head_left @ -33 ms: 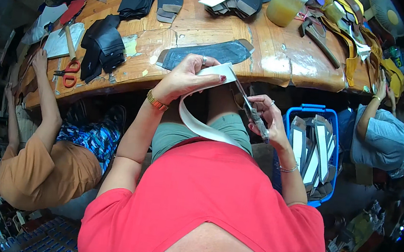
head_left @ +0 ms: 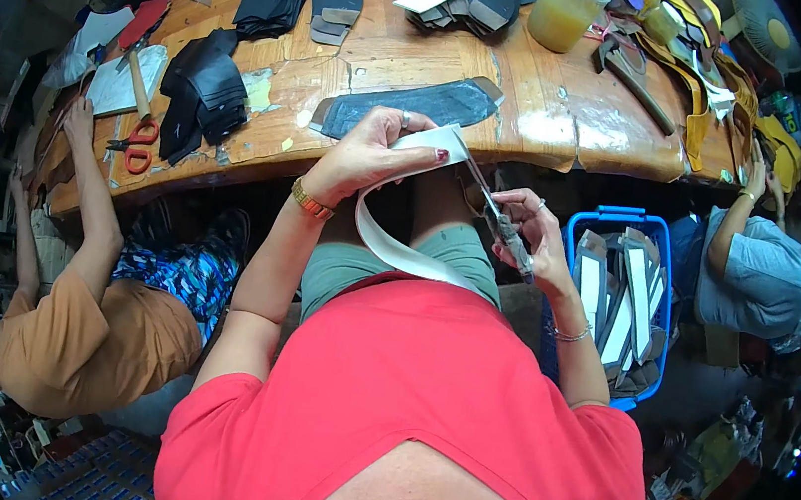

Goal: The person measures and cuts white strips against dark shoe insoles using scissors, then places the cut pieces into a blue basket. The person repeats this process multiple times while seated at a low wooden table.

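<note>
I see the same pose as before: my left fingers point(head_left: 419, 158) pinch a smooth white strip point(head_left: 444, 142), curling below them; my right fingers point(head_left: 519, 197) curl round metal scissors point(head_left: 505, 231) reaching its end.

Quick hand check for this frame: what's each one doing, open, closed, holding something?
Left hand: closed, holding the long white strip.
Right hand: closed on the scissors, blades at the strip's end.

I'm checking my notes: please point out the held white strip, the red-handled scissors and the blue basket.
Held white strip point(head_left: 391, 249): head view, on its hanging curve.
Red-handled scissors point(head_left: 131, 146): head view, near the pivot.
Blue basket point(head_left: 622, 216): head view, far rim.
</note>
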Demonstrator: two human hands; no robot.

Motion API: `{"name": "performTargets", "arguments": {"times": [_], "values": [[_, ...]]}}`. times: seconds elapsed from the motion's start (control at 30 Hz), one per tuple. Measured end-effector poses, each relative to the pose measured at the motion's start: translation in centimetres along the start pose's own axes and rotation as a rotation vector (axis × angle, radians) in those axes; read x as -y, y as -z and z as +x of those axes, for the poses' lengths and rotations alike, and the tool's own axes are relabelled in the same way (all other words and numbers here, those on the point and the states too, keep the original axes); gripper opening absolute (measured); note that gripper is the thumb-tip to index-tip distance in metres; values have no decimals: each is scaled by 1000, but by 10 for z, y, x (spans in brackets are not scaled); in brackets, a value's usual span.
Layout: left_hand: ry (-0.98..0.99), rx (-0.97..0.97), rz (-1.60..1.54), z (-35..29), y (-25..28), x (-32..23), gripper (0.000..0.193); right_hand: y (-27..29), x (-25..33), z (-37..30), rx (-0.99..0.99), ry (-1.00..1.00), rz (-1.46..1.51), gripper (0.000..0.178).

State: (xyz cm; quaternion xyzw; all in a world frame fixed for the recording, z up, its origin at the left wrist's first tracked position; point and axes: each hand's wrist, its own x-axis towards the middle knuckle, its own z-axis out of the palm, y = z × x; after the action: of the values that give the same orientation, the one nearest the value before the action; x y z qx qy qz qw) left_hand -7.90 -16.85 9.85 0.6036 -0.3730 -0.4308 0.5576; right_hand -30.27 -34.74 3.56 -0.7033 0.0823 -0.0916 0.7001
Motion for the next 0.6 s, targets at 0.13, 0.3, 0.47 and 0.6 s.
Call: {"name": "performTargets", "arguments": {"times": [0.13,0.3,0.47,0.6], "values": [[-11,-4,-15,4,-1,8,32,-2,1,-6,-40,-69,103,61],[16,17,-66,6,-2,13,32,-5,10,-15,-55,-166,129,57],[31,-3,-47,0,3,16,34,18,11,-17,-206,-98,-28,53],[12,-52,-2,-14,21,16,34,85,0,10,-441,191,-390,55]]}}
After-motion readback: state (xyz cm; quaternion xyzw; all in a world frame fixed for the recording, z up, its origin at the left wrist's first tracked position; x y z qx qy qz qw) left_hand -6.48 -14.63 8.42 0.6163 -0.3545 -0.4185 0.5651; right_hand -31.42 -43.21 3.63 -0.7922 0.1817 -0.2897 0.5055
